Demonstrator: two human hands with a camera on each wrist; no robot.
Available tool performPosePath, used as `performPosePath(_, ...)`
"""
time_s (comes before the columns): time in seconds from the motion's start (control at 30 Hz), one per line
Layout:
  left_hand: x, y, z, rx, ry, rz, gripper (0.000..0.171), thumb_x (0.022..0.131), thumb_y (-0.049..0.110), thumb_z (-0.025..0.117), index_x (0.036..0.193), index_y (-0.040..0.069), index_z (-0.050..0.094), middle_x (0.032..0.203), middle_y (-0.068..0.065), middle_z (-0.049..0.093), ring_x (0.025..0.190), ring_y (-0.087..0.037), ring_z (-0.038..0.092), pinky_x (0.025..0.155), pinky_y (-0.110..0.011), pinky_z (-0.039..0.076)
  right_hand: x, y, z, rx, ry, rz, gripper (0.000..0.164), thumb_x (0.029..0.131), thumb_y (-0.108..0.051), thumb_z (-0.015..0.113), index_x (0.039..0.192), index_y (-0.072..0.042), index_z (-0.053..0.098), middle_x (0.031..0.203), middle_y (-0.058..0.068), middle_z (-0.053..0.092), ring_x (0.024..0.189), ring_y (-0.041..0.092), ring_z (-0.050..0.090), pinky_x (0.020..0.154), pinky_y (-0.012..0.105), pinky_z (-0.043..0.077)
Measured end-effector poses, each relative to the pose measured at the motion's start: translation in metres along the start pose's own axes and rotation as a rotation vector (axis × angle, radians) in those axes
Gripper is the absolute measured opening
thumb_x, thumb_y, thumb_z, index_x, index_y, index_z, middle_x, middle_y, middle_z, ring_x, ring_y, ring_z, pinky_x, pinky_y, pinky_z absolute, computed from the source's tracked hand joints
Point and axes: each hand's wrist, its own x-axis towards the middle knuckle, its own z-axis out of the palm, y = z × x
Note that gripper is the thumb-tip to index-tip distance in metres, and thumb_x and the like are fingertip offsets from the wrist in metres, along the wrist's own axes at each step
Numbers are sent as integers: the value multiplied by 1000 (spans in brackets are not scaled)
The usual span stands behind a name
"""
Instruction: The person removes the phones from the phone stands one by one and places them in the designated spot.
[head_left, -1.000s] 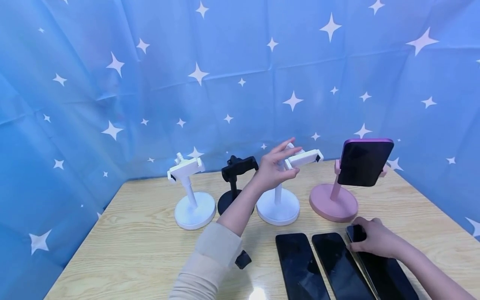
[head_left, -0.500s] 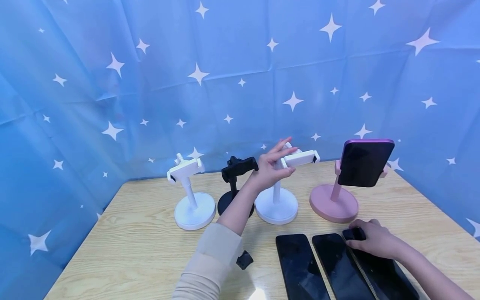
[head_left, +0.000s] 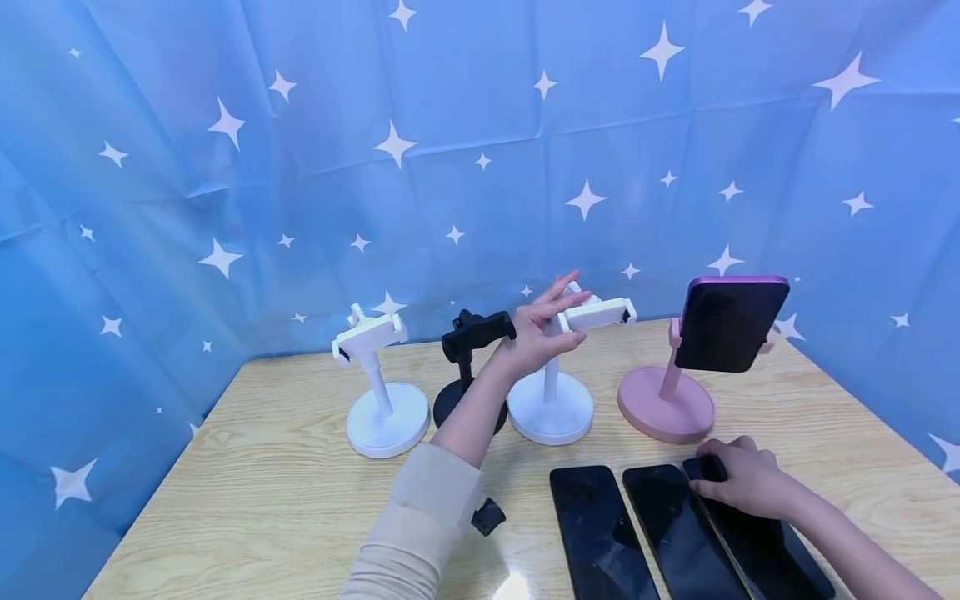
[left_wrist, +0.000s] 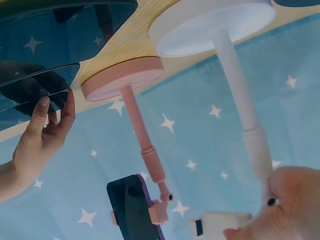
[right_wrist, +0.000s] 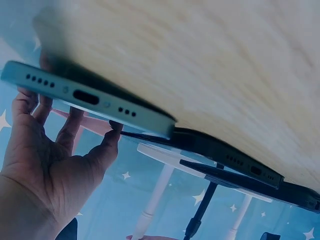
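My left hand (head_left: 527,340) grips the white phone stand (head_left: 551,417) near its clamp, thumb below and fingers above. That stand's round base is down on the table, and its clamp holds no phone. At the front right, my right hand (head_left: 752,482) holds the rightmost dark phone (head_left: 783,554) near its far end, with thumb and fingers at opposite edges. The right wrist view shows this phone's port end (right_wrist: 86,96) with fingertips under its edges. Beside it on the left lie a middle phone (head_left: 675,525) and a left phone (head_left: 600,533), screens up.
Behind the phones, a pink stand (head_left: 667,408) carries a purple-edged phone (head_left: 729,325). Further left stand a black stand (head_left: 477,335) and another white stand (head_left: 388,421). A small black piece (head_left: 488,517) lies by the left sleeve. A blue star-patterned curtain (head_left: 337,200) hangs behind the table.
My left hand has shifted the white stand slightly left. The rightmost phone's far end has moved left with my right hand, closer to the middle phone.
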Motion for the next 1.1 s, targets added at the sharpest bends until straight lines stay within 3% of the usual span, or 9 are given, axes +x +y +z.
performPosePath(0.17,3,-14,-1,-3,-1,30,48,81,-7,59,127,-7,47,147,-12,28,139,-15,11,110,-34,21,0,0,2,-3,8,9,54,78,-38,67,110,4,56,95,17,54,88,32,41,70,49,35)
performPosePath(0.37,7,-34,-2,-15,-4,14,49,82,-3,61,129,0,49,148,-1,30,139,-10,11,109,-32,23,-1,-1,2,1,6,10,53,78,-37,68,110,3,56,96,17,54,90,33,41,71,51,34)
performPosePath(0.83,7,-32,-3,-87,0,16,50,80,-10,59,128,-4,48,148,-7,29,140,-14,10,108,-33,24,-2,-3,2,-2,20,3,51,78,-36,68,108,3,56,97,19,54,93,36,40,71,51,31)
performPosePath(1.1,7,-29,-5,-99,-31,16,51,80,-10,56,130,-3,47,148,-4,30,138,-5,11,108,-33,25,-4,-5,0,-14,35,-14,48,79,-34,67,108,3,56,96,18,54,92,35,41,71,50,32)
